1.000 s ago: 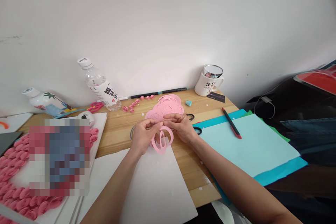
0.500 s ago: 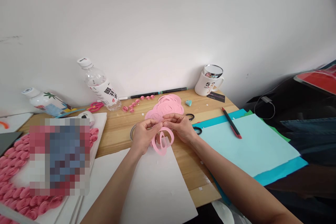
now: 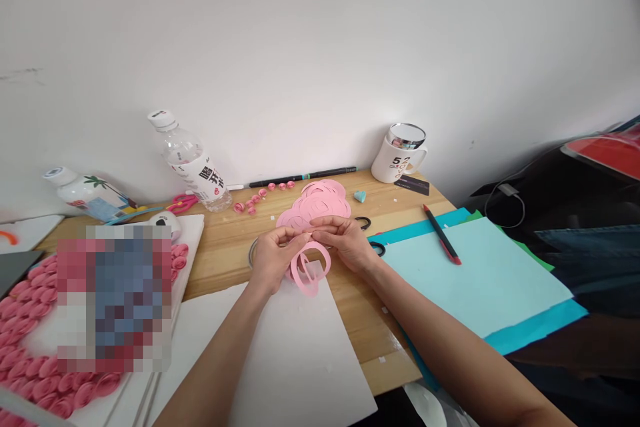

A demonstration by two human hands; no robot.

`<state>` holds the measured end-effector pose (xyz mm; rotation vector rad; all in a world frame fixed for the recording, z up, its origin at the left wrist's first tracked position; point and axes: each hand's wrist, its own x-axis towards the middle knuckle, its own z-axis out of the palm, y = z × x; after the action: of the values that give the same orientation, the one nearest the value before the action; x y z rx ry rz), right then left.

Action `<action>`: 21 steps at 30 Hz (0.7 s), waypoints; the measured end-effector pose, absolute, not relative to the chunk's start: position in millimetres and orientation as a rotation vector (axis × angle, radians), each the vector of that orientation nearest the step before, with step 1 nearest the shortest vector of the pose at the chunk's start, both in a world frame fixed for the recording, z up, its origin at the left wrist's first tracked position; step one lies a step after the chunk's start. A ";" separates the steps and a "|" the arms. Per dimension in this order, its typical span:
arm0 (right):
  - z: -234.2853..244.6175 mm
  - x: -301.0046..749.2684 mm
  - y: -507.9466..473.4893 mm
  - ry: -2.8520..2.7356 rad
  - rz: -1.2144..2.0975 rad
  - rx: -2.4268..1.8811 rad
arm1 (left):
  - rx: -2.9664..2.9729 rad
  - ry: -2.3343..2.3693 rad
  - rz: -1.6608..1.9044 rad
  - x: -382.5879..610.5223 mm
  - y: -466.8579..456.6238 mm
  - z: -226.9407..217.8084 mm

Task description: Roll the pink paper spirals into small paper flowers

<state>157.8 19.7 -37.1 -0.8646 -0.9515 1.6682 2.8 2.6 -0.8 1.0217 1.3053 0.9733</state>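
Both hands meet over the middle of the wooden table (image 3: 220, 247). My left hand (image 3: 273, 255) and my right hand (image 3: 341, 239) pinch the top end of a pink paper spiral (image 3: 311, 267), whose loops hang down between them above a white sheet (image 3: 295, 360). Just behind the hands lies a pile of pink paper spirals (image 3: 315, 203). Fingers of both hands are closed on the strip.
Black-handled scissors (image 3: 371, 237) lie by my right wrist. Light blue paper (image 3: 475, 273) with a red pen (image 3: 441, 233) is at right. A mug (image 3: 403, 153), a black marker (image 3: 305, 177), small pink paper roses (image 3: 255, 199), two bottles (image 3: 190, 161) and a board of pink roses (image 3: 30, 347) stand around.
The hanging loops of the spiral have shifted slightly; the hands stay in nearly the same place.
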 end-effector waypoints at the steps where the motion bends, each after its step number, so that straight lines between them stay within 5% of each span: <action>1: -37.0 158.2 19.8 -0.958 1.669 -0.860 | 1.016 1.303 0.976 2.7 2.7 -0.7; 21: -36.5 157.0 21.0 -0.940 1.612 -0.930 | 1.083 1.302 0.969 1.9 2.6 -3.2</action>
<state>157.0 21.0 -36.5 -0.9301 -0.9395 1.6121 1.9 2.6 -3.2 1.0828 1.3024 0.9687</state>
